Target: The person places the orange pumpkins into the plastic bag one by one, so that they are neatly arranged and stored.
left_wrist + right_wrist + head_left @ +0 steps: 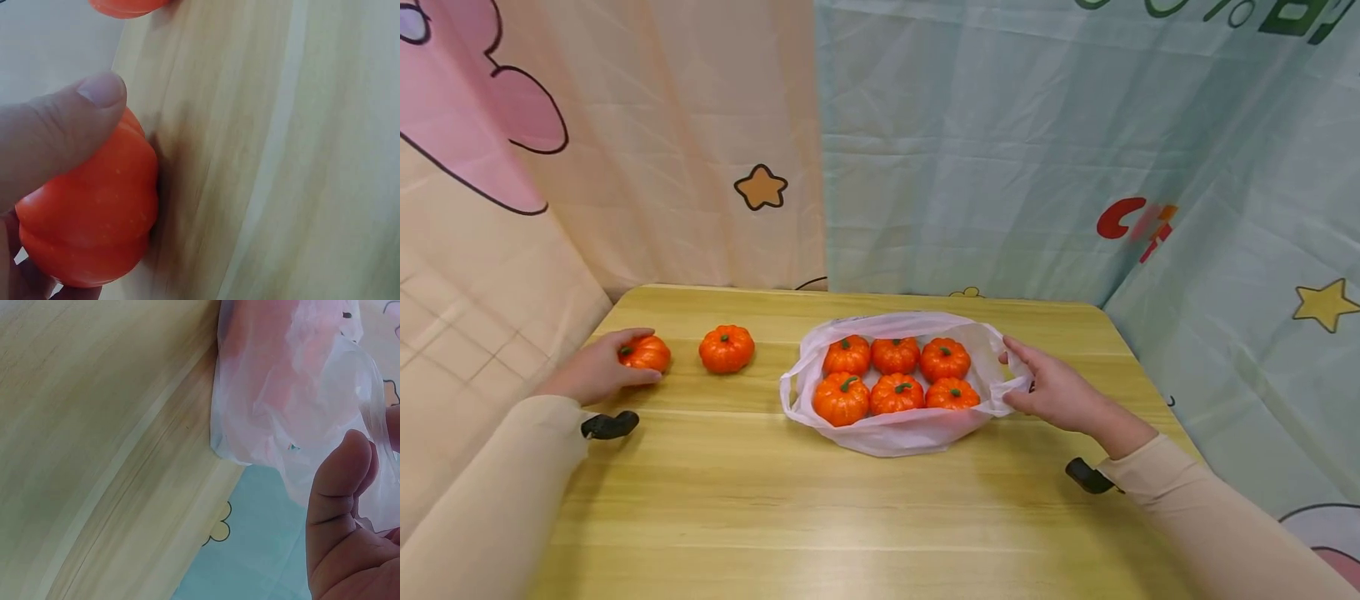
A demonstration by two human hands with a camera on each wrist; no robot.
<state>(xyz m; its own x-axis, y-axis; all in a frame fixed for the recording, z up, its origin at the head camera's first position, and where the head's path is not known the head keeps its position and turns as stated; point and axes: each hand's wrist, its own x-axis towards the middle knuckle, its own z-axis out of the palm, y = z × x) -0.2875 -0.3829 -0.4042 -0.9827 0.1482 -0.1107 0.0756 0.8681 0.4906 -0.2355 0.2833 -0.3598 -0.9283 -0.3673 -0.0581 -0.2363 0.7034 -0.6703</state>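
Observation:
At the table's left side my left hand point(593, 367) grips a small orange pumpkin point(649, 354), thumb on the near side and fingers round the far side. The left wrist view shows the thumb point(69, 125) across that pumpkin point(100, 206), which sits at the table surface. A second pumpkin point(727, 348) stands just to its right. In the middle lies a white plastic bag point(898, 439), mouth spread open, with several pumpkins point(897, 393) in two rows inside. My right hand point(1056, 390) pinches the bag's right handle; in the right wrist view the thin plastic point(300, 406) runs between thumb and fingers.
The wooden table point(820, 517) carries all of this. Printed curtains point(962, 167) hang along its back and sides. A black strap end point(610, 426) sticks out at the left wrist, another point(1088, 476) at the right.

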